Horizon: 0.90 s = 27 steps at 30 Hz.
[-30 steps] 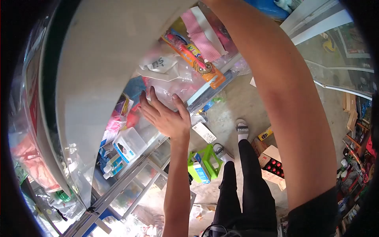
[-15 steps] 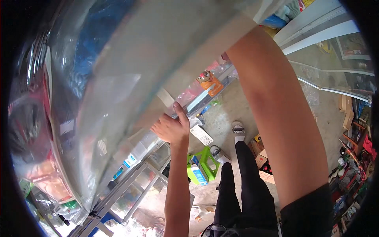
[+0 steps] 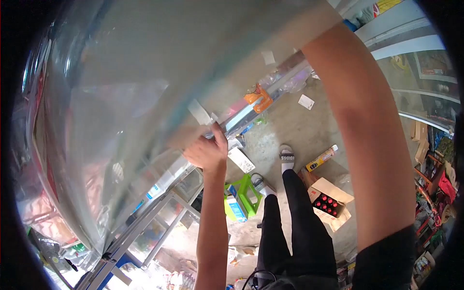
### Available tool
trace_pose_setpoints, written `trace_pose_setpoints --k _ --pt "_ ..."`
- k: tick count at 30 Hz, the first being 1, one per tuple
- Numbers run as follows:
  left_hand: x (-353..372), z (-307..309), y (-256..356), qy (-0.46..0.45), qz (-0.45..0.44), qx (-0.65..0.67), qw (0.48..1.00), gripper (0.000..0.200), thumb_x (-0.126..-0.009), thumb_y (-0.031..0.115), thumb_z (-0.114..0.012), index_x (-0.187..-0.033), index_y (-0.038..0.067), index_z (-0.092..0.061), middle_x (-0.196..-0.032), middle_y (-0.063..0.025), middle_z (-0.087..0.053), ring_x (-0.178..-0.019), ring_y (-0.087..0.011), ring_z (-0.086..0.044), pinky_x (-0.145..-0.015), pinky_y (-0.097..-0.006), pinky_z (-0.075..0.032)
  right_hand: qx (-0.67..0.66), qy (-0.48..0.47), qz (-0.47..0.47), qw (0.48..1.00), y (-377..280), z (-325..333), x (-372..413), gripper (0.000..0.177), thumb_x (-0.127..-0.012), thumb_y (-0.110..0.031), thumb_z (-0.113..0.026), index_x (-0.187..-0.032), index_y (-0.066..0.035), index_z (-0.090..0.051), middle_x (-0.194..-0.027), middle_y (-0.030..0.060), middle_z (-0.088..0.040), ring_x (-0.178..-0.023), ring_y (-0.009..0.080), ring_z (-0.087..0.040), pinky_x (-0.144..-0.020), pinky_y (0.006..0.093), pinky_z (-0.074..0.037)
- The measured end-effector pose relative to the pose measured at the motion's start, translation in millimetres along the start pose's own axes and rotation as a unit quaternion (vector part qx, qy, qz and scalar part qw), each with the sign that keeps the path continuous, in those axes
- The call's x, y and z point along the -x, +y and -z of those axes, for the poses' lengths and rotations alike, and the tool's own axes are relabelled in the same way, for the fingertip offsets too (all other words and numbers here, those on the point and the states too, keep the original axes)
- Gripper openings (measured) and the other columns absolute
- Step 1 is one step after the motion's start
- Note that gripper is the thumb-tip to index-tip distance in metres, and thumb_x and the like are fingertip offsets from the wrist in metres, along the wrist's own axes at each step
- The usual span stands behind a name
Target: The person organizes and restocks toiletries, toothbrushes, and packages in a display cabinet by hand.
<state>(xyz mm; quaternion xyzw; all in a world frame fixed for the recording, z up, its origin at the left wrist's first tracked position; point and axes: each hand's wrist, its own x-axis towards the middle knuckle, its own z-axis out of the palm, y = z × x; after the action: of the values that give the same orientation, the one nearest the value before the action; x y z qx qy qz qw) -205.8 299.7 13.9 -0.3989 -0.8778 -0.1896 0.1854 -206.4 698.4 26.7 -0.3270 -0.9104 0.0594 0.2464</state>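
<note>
A large, cloudy clear plastic sheet fills the upper left, close to the camera and blurred. My left hand is closed at the sheet's lower edge, thumb pointing up and fingers curled behind the plastic. Below that hand runs the metal-framed edge of a glass display case. My right arm reaches up across the view and passes behind the sheet near the top. The plastic blurs my right hand there, so its fingers do not show. An orange packet lies on the case's edge between the two arms.
On the floor stand a green plastic stool with a blue-and-white box, and an open carton of red-capped bottles. A yellow box and a white card lie nearby. Mixed goods line the right side.
The view has shifted, and the right arm now sits further right, uncovering the bottle carton, yellow box and white card. The plastic sheet covers more of the upper left. My left hand keeps its hold.
</note>
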Motion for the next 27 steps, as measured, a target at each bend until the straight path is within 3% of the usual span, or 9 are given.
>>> trace_pose_setpoints --k 6,11,14,17,20,22,24,25,27 --pt "-1.3 -4.0 -8.1 0.039 -0.028 0.006 0.999 0.061 -0.097 0.044 -0.058 -0.138 -0.001 -0.054 -0.143 -0.0276 -0.048 -0.131 -0.0462 -0.046 -0.106 -0.0572 -0.037 -0.037 -0.077 0.107 0.991 -65.5 9.1 35.1 0.031 -0.096 -0.028 -0.057 -0.114 -0.008 -0.071 -0.126 0.018 -0.067 -0.114 0.0312 -0.065 -0.095 0.0426 -0.051" --pt "-3.7 3.0 -11.9 0.036 -0.005 0.144 0.989 0.047 -0.095 0.025 -0.066 -0.132 -0.003 -0.058 -0.135 -0.0262 -0.057 -0.124 -0.0444 -0.055 -0.107 -0.0515 -0.042 -0.085 -0.163 0.169 0.968 -138.1 -1.2 61.8 0.031 -0.096 -0.029 -0.057 -0.113 -0.008 -0.072 -0.125 0.0175 -0.067 -0.112 0.031 -0.066 -0.093 0.0419 -0.052" --pt "-18.9 12.5 -26.8 0.028 -0.019 0.208 0.978 0.046 -0.091 0.015 -0.069 -0.13 -0.006 -0.059 -0.127 -0.027 -0.061 -0.119 -0.0452 -0.058 -0.103 -0.0493 -0.045 -0.239 -0.129 0.06 0.96 -165.3 16.7 72.1 0.035 -0.088 -0.035 -0.067 -0.09 -0.001 -0.077 -0.089 0.0201 -0.075 -0.09 0.0346 -0.073 -0.084 0.0436 -0.055" --pt "-45.8 18.1 -43.7 -0.012 0.019 0.197 0.98 0.049 -0.091 0.019 -0.071 -0.131 -0.006 -0.059 -0.134 -0.0292 -0.059 -0.124 -0.0468 -0.056 -0.106 -0.0492 -0.046 -0.226 -0.082 0.04 0.97 -172.4 23.2 82.5 0.043 -0.087 -0.04 -0.071 -0.097 0.001 -0.077 -0.092 0.0225 -0.075 -0.092 0.0346 -0.073 -0.088 0.0438 -0.055" --pt "-72.5 -5.0 -72.7 -0.035 -0.065 0.056 0.996 0.059 -0.09 0.03 -0.071 -0.134 -0.007 -0.057 -0.139 -0.032 -0.056 -0.131 -0.0478 -0.053 -0.111 -0.0483 -0.044 -0.036 0.088 0.102 0.99 -183.9 10.8 106.1 0.05 -0.086 -0.045 -0.076 -0.101 0.002 -0.077 -0.092 0.0227 -0.075 -0.092 0.0354 -0.074 -0.088 0.0443 -0.056" --pt "-95.0 -13.6 -68.2 -0.083 -0.046 -0.031 0.995 0.072 -0.091 0.042 -0.068 -0.138 -0.009 -0.053 -0.145 -0.0354 -0.05 -0.135 -0.0497 -0.049 -0.113 -0.0493 -0.044 -0.034 0.138 0.097 0.985 -194.9 5.0 111.9 0.053 -0.084 -0.047 -0.08 -0.104 0.002 -0.076 -0.095 0.0232 -0.075 -0.094 0.0355 -0.074 -0.089 0.0444 -0.057" --pt "-106.6 -36.6 -80.7 -0.096 -0.061 -0.083 0.99 0.071 -0.094 0.042 -0.065 -0.148 0.001 -0.045 -0.152 -0.0353 -0.041 -0.136 -0.0523 -0.048 -0.113 -0.0524 -0.044 -0.152 0.112 0.044 0.981 -206.2 0.5 111.4 0.056 -0.082 -0.048 -0.083 -0.107 0.001 -0.075 -0.101 0.0242 -0.075 -0.098 0.0351 -0.073 -0.089 0.0443 -0.056" --pt "-104.8 -41.3 -85.4 -0.104 -0.069 -0.108 0.986 0.071 -0.095 0.042 -0.063 -0.153 0.006 -0.041 -0.156 -0.0352 -0.036 -0.136 -0.0535 -0.047 -0.113 -0.0539 -0.044 -0.156 0.004 0.028 0.987 -209.7 15.1 109.1 0.055 -0.082 -0.047 -0.083 -0.108 0.001 -0.075 -0.104 0.0248 -0.074 -0.101 0.0349 -0.073 -0.091 0.0445 -0.056" --pt "-100.8 -23.4 -63.9 -0.134 -0.018 -0.143 0.981 0.071 -0.1 0.044 -0.055 -0.155 0.002 -0.038 -0.159 -0.0284 -0.038 -0.142 -0.0431 -0.044 -0.119 -0.0502 -0.037 -0.147 -0.208 -0.002 0.967 -218.4 66.3 98.6 0.053 -0.083 -0.044 -0.084 -0.109 0.001 -0.074 -0.11 0.0262 -0.072 -0.107 0.0346 -0.071 -0.094 0.0451 -0.054"
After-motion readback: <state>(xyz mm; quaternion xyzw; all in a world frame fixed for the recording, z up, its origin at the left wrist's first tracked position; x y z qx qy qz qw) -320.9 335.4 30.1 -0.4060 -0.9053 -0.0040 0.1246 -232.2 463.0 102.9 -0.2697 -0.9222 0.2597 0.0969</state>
